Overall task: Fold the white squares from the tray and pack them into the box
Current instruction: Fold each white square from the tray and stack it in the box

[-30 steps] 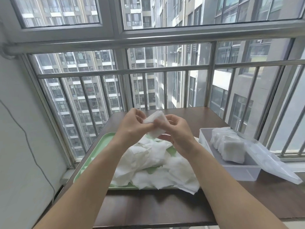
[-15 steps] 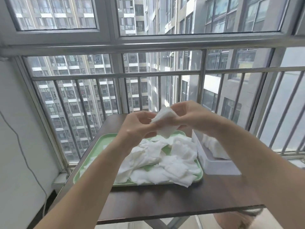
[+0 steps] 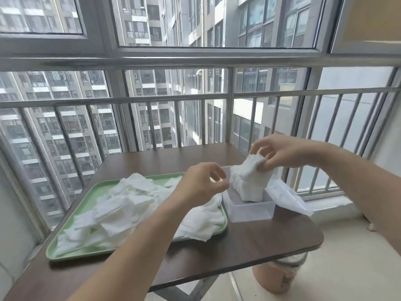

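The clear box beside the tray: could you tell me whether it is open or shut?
Open: the lid lies beside the box, folded squares standing inside.

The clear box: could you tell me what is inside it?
Folded white squares stand in a row in its far part; the near part looks bare. The floor beneath them is covered.

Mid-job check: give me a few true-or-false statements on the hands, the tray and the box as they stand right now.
1. The right hand pinches a folded white square above the box. True.
2. The left hand grips a square too. False: it holds nothing.
3. The box is empty. False: folded squares stand in it.
4. Loose squares lie on the green tray. True.
5. The box sits left of the green tray. False: it sits to its right.
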`<control>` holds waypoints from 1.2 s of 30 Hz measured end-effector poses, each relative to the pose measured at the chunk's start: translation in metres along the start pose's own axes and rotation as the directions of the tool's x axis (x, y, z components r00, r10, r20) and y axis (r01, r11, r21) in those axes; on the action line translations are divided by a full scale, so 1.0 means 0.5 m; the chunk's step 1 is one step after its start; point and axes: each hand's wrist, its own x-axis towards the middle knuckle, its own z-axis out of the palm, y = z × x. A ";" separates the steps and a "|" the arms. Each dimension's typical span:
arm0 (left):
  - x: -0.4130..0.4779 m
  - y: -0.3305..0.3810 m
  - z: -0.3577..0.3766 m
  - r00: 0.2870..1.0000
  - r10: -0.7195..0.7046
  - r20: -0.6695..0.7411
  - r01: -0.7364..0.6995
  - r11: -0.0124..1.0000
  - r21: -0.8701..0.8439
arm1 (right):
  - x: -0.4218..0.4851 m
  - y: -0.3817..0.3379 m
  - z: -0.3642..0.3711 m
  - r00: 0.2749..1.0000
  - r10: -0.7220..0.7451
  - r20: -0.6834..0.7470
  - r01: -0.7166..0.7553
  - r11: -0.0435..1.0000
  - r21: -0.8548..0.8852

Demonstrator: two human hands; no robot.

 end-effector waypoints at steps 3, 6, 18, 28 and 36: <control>0.013 0.007 0.024 0.999 0.025 0.023 -0.027 0.993 0.117 | 0.013 0.021 0.024 0.999 -0.005 0.032 0.007 0.998 -0.060; 0.019 0.006 0.036 0.998 0.013 0.065 -0.024 0.984 0.175 | 0.029 0.026 0.043 0.997 -0.019 0.071 0.029 0.988 -0.154; 0.027 0.005 0.036 0.993 -0.031 0.110 0.000 0.964 0.266 | 0.075 0.046 0.111 0.998 -0.053 -0.029 0.030 0.845 -0.534; 0.030 -0.005 0.028 0.990 -0.014 0.140 -0.014 0.980 0.197 | 0.039 0.032 0.085 1.000 -0.001 0.030 0.016 0.873 -0.487; 0.032 -0.050 -0.049 1.000 -0.029 0.011 0.027 0.990 0.141 | 0.032 -0.028 0.068 0.981 -0.164 -0.101 0.118 0.926 -0.358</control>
